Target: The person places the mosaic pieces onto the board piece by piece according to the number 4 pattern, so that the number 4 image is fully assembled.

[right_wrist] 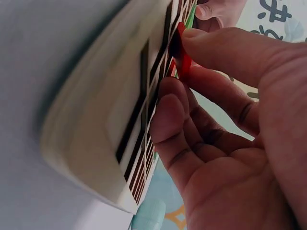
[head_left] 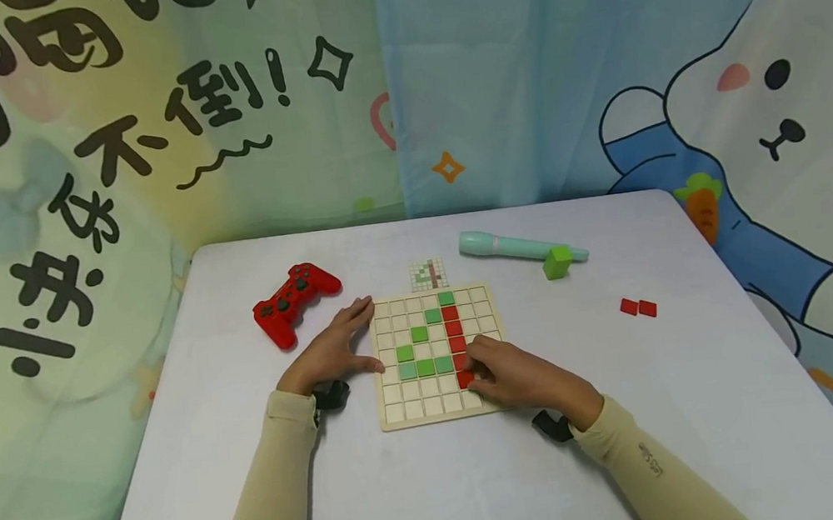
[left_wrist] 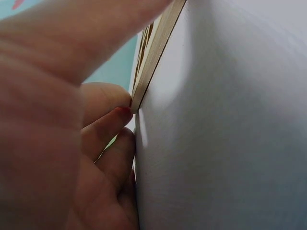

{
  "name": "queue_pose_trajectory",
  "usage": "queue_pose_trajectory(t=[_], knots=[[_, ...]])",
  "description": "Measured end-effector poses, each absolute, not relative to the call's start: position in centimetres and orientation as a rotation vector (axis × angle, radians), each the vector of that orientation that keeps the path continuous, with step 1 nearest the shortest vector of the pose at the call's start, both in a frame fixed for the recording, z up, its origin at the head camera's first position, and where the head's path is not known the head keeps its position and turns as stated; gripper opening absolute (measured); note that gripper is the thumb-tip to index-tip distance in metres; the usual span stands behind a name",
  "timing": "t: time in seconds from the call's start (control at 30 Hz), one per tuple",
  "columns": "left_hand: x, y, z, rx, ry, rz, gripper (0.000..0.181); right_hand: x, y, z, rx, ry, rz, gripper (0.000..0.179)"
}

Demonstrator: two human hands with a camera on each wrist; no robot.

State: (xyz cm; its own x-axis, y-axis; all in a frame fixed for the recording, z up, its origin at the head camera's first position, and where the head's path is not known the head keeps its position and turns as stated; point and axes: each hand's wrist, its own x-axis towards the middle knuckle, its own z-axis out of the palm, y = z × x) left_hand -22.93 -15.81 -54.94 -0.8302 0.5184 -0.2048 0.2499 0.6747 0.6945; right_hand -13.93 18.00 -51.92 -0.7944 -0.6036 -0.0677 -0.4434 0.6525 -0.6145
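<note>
A square wooden grid board lies on the table, with green tiles in a slanting line and a row, and a column of red tiles. My left hand lies along its left edge, thumb and fingertips touching the rim. At the lower end of the red column is my right hand. In the right wrist view, its thumb and index finger pinch a red tile that stands tilted at the grid, while the other fingers curl beside it over the board.
Two loose red tiles lie to the right. Behind the board is a small pattern card. A red game controller sits at back left. A mint-green flashlight-shaped item and a green cube are at back right.
</note>
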Motion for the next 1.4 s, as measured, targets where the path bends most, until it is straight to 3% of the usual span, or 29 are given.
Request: queue_pose_trajectory(t=[0.53,0.73,0.83,0.97,1.1,1.4], knots=[[-23.0,-15.7,-54.8,0.579,2.508,0.973,0.118,-14.1,18.2,-51.8,-0.798,2.621,-0.864,0.011],[-22.6,-15.8,-54.9,0.567,2.497,0.992,0.118,-13.3,22.6,-50.9,-0.734,2.812,-1.064,0.016],[-22.6,-15.8,-54.9,0.574,2.493,0.987,0.118,-13.0,27.5,-50.5,-0.527,2.973,-1.260,0.019],[-22.7,-15.7,-54.6,0.573,2.496,0.985,0.118,-12.7,34.3,-50.2,0.070,3.063,-1.450,0.025],[-22.8,-15.8,-54.5,0.568,2.503,0.982,0.117,-12.7,38.9,-51.2,0.534,2.992,-1.342,0.034],[-22.7,-15.7,-54.8,0.581,2.494,0.963,0.116,-12.8,41.4,-54.8,0.645,2.960,-1.162,0.046]])
